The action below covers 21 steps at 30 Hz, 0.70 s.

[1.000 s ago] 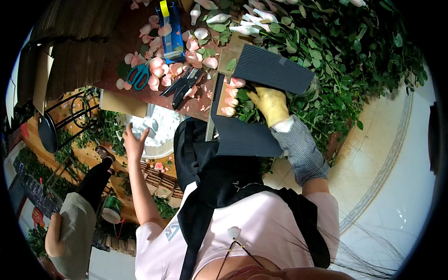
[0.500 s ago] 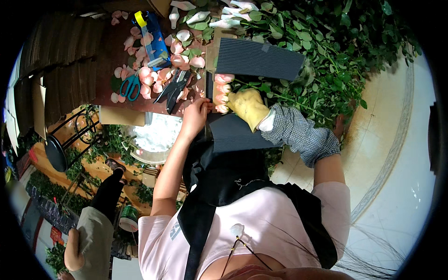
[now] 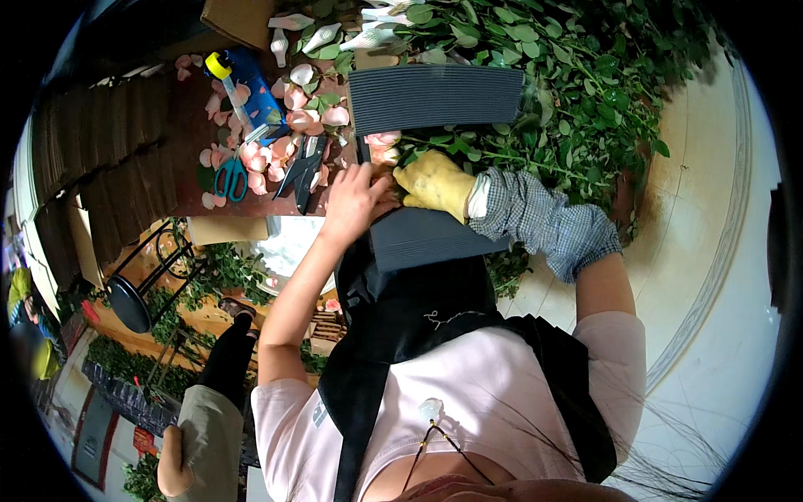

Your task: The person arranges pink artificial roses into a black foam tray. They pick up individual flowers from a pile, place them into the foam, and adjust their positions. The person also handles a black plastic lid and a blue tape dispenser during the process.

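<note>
Pale pink roses point(image 3: 383, 149) lie with their heads in a row between two dark corrugated sheets, an upper sheet point(image 3: 435, 96) and a lower sheet point(image 3: 435, 238). My right hand point(image 3: 437, 184), in a yellow glove with a checked sleeve, is closed around the roses just behind the heads. Bare, my left hand point(image 3: 358, 201) is bent over the near end of the row, its fingertips close to the glove. What those fingers pinch is hidden, and they cover the nearer heads. Black-handled pruning shears point(image 3: 306, 174) lie left of my left hand.
Loose petals point(image 3: 303, 121), teal scissors point(image 3: 230, 180) and a blue tape dispenser point(image 3: 251, 92) lie on the brown table. White-netted buds point(image 3: 322, 38) rest at the back. Leafy stems point(image 3: 569, 109) fill the right. Cardboard point(image 3: 100, 142) is stacked left; a person point(image 3: 213, 418) stands lower left.
My left hand has moved from the table edge onto the near rose heads, covering them. The glove has stayed at the stems. The view has shifted slightly, and the table things appear further left.
</note>
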{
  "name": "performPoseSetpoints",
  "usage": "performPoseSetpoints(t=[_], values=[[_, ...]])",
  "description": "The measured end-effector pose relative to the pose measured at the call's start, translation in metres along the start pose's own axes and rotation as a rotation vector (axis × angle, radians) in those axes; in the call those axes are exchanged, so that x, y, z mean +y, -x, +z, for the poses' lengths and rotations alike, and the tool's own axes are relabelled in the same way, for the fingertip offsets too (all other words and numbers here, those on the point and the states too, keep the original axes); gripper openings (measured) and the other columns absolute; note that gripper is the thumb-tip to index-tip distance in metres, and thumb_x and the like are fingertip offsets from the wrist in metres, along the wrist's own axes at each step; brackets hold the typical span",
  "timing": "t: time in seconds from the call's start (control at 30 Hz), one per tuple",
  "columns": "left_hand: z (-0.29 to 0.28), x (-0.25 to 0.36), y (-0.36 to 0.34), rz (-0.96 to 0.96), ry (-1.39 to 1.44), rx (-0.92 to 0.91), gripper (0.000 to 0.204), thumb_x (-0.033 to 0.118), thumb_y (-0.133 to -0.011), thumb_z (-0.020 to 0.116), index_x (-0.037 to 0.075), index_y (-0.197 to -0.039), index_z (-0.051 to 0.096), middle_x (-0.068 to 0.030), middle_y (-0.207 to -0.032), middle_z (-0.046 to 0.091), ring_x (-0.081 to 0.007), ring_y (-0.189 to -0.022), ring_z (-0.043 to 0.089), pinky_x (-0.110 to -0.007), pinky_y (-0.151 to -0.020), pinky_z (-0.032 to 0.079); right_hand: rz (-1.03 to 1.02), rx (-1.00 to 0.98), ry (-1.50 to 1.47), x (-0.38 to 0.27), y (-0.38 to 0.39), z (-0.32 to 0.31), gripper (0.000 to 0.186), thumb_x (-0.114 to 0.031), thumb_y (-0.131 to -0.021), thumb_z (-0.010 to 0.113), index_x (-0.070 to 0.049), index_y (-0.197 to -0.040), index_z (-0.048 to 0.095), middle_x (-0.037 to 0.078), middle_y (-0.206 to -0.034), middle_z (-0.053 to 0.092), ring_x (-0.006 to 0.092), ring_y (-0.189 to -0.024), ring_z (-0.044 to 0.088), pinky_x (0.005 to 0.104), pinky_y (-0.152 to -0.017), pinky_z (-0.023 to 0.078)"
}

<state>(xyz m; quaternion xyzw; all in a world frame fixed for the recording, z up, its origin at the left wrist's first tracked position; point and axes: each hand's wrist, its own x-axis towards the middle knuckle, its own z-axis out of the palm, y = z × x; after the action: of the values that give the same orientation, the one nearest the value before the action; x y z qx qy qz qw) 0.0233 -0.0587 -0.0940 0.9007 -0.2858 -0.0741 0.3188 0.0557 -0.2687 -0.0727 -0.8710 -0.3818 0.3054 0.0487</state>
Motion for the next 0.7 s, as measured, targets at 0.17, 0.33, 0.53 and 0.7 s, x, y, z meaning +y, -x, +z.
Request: performPoseSetpoints(t=[0.17, 0.33, 0.53, 0.7], values=[[0.007, -0.01, 0.001, 0.065, -0.019, -0.097, 0.037, 0.026, -0.073, 0.081, 0.008, -0.101, 0.068, -0.0099, -0.107, 0.057, -0.0304, -0.098, 0.055, -0.043, -0.083, 0.045, 0.289, 0.422, -0.082, 0.002, 0.008, -0.004, 0.025, -0.035, -0.089, 0.065, -0.01, -0.089, 0.067, 0.01, -0.075, 0.071, 0.0295, -0.068, 0.071, 0.0442, -0.061, 0.055], [0.004, -0.005, -0.008, 0.162, -0.086, 0.008, 0.035, 0.03, -0.076, 0.08, 0.009, -0.101, 0.067, -0.0109, -0.122, 0.057, -0.031, -0.107, 0.053, -0.046, -0.089, 0.042, 0.153, 0.263, -0.018, 0.014, -0.005, 0.012, 0.021, -0.032, -0.091, 0.064, -0.012, -0.094, 0.064, 0.007, -0.067, 0.069, 0.0266, -0.062, 0.069, 0.0419, -0.06, 0.053], [0.005, -0.005, -0.003, 0.09, -0.098, -0.082, 0.033, 0.034, -0.076, 0.078, 0.01, -0.096, 0.066, -0.0073, -0.112, 0.059, -0.0286, -0.107, 0.054, -0.044, -0.09, 0.042, 0.298, 0.387, 0.205, 0.004, 0.01, 0.007, 0.019, -0.027, -0.091, 0.064, -0.011, -0.099, 0.063, 0.005, -0.066, 0.068, 0.0232, -0.059, 0.068, 0.0391, -0.056, 0.052], [0.008, -0.007, -0.002, 0.059, 0.025, -0.091, 0.035, 0.03, -0.073, 0.082, 0.009, -0.097, 0.068, -0.0047, -0.112, 0.06, -0.0261, -0.101, 0.056, -0.04, -0.084, 0.042, 0.298, 0.246, 0.384, 0.01, -0.004, 0.014, 0.031, -0.021, -0.09, 0.061, -0.007, -0.118, 0.065, 0.001, -0.068, 0.069, 0.019, -0.06, 0.068, 0.0363, -0.051, 0.051]])
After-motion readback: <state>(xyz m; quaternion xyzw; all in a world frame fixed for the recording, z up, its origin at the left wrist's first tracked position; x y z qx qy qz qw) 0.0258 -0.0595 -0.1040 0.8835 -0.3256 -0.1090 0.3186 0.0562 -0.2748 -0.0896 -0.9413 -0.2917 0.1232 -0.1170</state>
